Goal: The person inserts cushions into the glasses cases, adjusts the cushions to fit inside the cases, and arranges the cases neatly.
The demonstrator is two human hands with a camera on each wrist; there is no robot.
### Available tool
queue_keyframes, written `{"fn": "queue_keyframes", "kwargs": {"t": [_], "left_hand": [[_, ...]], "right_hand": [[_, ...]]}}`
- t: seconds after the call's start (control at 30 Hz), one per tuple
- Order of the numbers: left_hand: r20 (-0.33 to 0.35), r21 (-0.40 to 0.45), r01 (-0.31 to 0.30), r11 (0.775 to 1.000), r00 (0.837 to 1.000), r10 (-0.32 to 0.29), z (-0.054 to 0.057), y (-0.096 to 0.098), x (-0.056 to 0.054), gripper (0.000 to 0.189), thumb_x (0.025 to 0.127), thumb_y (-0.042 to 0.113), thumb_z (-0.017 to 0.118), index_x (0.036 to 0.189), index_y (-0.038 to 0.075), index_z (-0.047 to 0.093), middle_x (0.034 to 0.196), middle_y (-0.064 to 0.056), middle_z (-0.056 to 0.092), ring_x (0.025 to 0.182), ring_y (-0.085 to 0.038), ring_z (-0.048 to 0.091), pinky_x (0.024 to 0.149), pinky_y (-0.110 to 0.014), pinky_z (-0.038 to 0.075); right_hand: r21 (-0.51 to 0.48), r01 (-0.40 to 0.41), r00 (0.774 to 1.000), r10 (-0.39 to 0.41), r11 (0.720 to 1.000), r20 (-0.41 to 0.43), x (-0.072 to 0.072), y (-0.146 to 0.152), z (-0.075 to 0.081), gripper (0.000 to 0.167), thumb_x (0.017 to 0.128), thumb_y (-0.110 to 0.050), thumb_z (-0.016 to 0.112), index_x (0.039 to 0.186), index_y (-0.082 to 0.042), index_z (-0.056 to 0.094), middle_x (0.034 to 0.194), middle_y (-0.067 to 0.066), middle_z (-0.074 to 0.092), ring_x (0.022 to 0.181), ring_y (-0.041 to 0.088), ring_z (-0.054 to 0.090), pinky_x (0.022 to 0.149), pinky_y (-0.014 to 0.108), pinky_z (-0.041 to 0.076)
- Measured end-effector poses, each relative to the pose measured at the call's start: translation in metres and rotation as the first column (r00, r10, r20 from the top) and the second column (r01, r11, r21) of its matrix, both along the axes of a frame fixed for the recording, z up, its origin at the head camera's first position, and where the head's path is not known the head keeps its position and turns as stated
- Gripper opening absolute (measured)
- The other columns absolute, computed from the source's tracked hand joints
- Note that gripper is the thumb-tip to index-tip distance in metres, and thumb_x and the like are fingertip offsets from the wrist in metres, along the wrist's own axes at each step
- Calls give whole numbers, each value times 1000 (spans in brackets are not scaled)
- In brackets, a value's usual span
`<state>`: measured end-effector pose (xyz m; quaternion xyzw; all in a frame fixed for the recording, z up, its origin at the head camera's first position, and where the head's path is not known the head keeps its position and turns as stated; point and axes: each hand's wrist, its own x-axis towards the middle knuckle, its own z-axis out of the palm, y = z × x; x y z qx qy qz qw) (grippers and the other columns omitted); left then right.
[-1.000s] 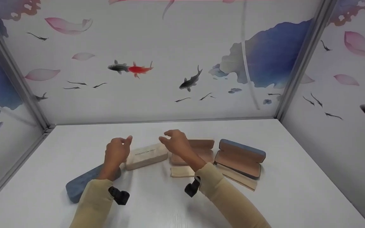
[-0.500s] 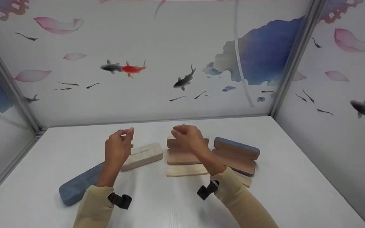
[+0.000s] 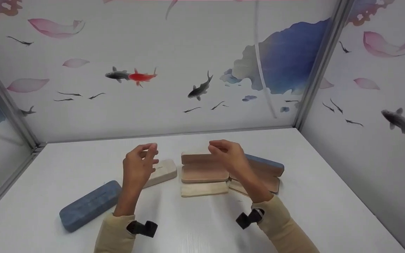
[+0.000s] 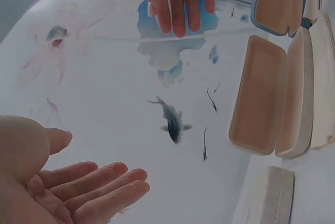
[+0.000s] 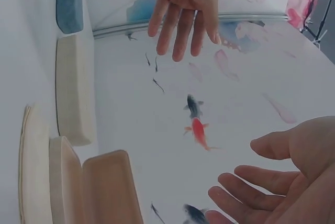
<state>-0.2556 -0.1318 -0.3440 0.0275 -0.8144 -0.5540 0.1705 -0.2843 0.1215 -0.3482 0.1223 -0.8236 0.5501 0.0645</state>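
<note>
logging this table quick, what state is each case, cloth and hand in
left blue glasses case, closed
left cream glasses case, closed
right cream glasses case, open
right blue glasses case, open
left cream cloth, flat, looks folded
right cream cloth, flat, partly hidden
left hand, relaxed, holding nothing
right hand, relaxed, holding nothing

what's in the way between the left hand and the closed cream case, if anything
Nothing visible. The left hand is raised and holds nothing; in the head view it covers part of the closed cream case, and the left wrist view shows no object between the two.
</note>
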Motion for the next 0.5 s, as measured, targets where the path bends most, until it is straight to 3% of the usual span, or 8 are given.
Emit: {"fn": "queue_keyframes", "kwargs": {"t": [0.23, 0.5], "left_hand": [[83, 77, 21, 997, 996, -27, -10, 22, -1, 42, 101, 33, 62, 131, 3, 63, 114, -20, 74, 98, -31, 75, 78, -39, 62], [121, 129, 46, 991, 991, -62, -24, 37, -11, 39, 98, 26, 66, 127, 0, 65, 112, -21, 74, 93, -30, 76, 75, -37, 62]], "right_hand": [[-51, 47, 997, -44, 998, 59, -3, 20, -9, 36, 98, -18, 65, 131, -3, 65, 127, 17, 68, 114, 30, 67, 93, 40, 57], [-51, 63, 990, -56, 997, 128, -5, 32, -26, 36, 97, -17, 67, 129, -1, 65, 121, 16, 69, 104, 24, 68, 81, 31, 59]]}}
